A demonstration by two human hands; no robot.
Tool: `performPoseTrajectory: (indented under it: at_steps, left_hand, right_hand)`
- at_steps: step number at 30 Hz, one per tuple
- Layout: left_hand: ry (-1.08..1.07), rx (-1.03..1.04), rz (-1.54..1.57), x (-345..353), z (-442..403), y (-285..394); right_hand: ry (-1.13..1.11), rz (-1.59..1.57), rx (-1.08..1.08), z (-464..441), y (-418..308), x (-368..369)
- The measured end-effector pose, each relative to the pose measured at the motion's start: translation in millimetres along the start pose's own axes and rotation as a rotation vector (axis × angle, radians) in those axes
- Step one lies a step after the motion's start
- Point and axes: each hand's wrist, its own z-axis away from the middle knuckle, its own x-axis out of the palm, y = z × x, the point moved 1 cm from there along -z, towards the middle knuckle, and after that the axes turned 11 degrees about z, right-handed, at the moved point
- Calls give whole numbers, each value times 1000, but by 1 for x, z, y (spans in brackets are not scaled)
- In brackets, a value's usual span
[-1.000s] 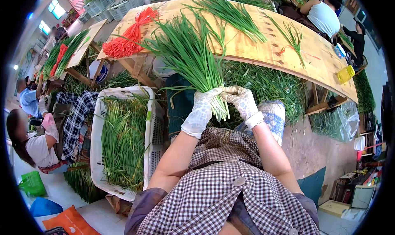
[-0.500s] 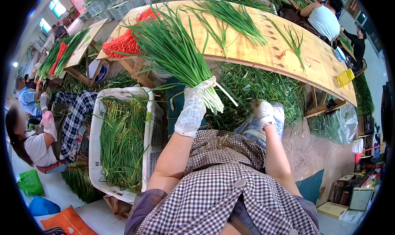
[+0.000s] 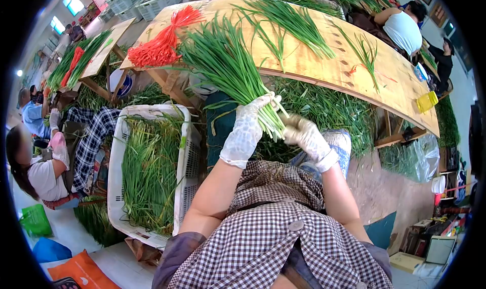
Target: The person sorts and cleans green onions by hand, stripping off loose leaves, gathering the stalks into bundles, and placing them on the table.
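Note:
My left hand, in a thin whitish glove, is closed round a bunch of garlic chives. The long green leaves fan up and to the left over the table edge, and the pale cut ends point down to the right. One pale stalk sticks out beside my left fingers. My right hand, gloved too, is at those pale ends, its fingertips by the loose stalk. Motion smears its fingers, so whether they grip the stalk cannot be made out.
A wooden table curves ahead, bearing red ties, more chives and a yellow container. A white crate of chives stands at my left. Cut leaves cover the floor under the table. Co-workers sit left and far right.
My right hand has come up and left from beside my knee to the stem ends. My left hand, still round the bunch, has shifted slightly right and the leaf tips have lowered.

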Motion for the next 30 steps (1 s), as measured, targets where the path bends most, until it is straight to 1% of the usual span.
performPoseTrajectory:
  at_steps: [1,2,4,6,7,8,9,10,11,12,13,14,15,17,18,19,20,21,22,23,24,25,27,28,29,30]
  left_hand:
    - [8,8,-20,1,1,1]
    - [-3,16,-7,0,0,-1]
    - [-18,19,2,-3,-1,-3]
    - [-31,-85,70,-8,-3,-2]
    - [-36,-84,67,-13,-5,-3]
    - [-95,-159,110,-20,-8,-5]
    - [-151,-233,155,-21,-6,-5]
    - [-97,-205,207,-20,-6,-10]
    - [-97,-203,209,-21,-8,-10]
    - [-159,-221,270,-24,-12,-10]
    - [-222,-240,331,-17,-9,-5]
    - [-177,-171,274,-11,-7,5]
    - [-212,-112,289,-8,-7,16]
    - [-304,-40,277,-11,-14,29]
    - [-387,-58,295,-15,-19,31]
    - [-312,-64,288,-15,-18,31]
    - [-247,-57,279,-14,-16,28]
    - [-187,-48,269,-11,-13,25]
    - [-112,-38,236,-9,-9,22]
    - [-115,-39,234,-7,-6,20]
    - [-77,-66,196,-4,-1,19]
    - [-37,-92,158,-2,2,19]
    - [-36,-69,159,-12,-7,18]
    - [-58,-97,149,-17,-10,18]
    - [-79,-127,139,-22,-13,17]
    - [-39,-88,159,-18,-11,17]
  right_hand:
    - [-140,48,6,6,2,1]
    - [-109,-152,118,4,19,7]
    - [-124,-150,129,6,14,10]
    - [-146,-158,121,1,22,7]
    - [-172,-107,150,0,25,3]
    - [-200,-53,178,-2,26,-1]
    - [-222,-69,173,0,27,-2]
    - [-242,-84,172,2,28,-3]
    - [-262,-99,172,4,31,-4]
    - [-261,-98,173,5,38,-8]
    - [-377,-51,151,5,48,-13]
    - [-492,-4,128,7,56,-17]
    - [-551,23,125,14,63,-17]
    - [-510,75,164,22,79,-19]
    - [-341,135,109,21,77,-14]
    - [-171,192,54,21,69,-7]
    - [-177,72,117,17,57,-6]
    - [-127,-36,138,19,32,1]
    - [-116,-120,116,12,32,4]
    - [-105,-203,93,6,32,7]
    - [-46,-317,157,2,24,13]
    - [-47,-317,155,1,27,13]
    - [-113,-345,192,-1,34,15]
    - [-138,-329,213,5,30,18]
    - [-209,-309,169,10,33,18]
    - [-274,-305,130,17,35,16]
